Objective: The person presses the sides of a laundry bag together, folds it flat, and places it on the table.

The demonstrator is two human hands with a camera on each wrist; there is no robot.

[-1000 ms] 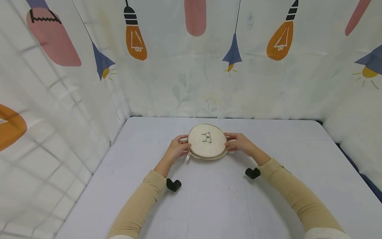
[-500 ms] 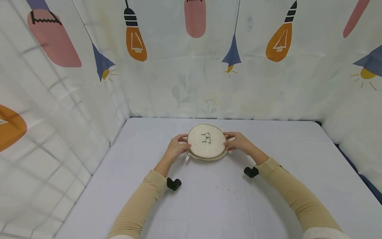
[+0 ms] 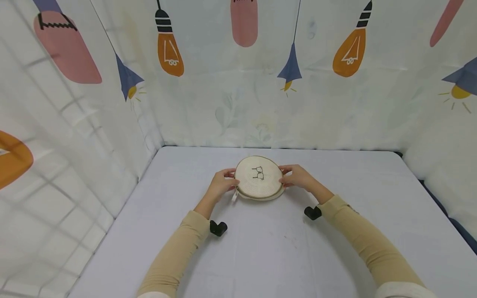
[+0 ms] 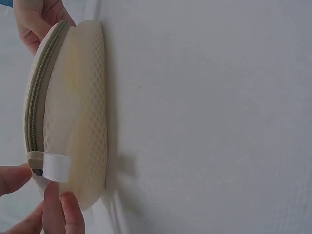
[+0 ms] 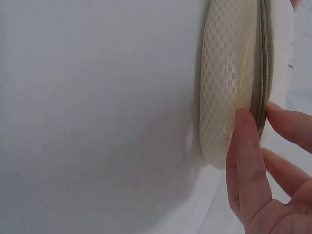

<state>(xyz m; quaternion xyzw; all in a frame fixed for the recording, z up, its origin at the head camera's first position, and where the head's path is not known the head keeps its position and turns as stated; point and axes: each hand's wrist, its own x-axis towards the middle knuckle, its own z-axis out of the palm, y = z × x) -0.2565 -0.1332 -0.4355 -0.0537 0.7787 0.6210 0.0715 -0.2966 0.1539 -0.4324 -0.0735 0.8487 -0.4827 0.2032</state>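
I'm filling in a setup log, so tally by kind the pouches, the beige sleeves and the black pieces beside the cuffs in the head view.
Round cream pouch: 1
Beige sleeves: 2
Black pieces: 2
Total: 5

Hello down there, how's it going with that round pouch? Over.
Left hand, right hand gripping opposite sides. Round pouch between them, zipper looks closed where visible. White tab beside left hand's fingers; no obstacle seen. Over.
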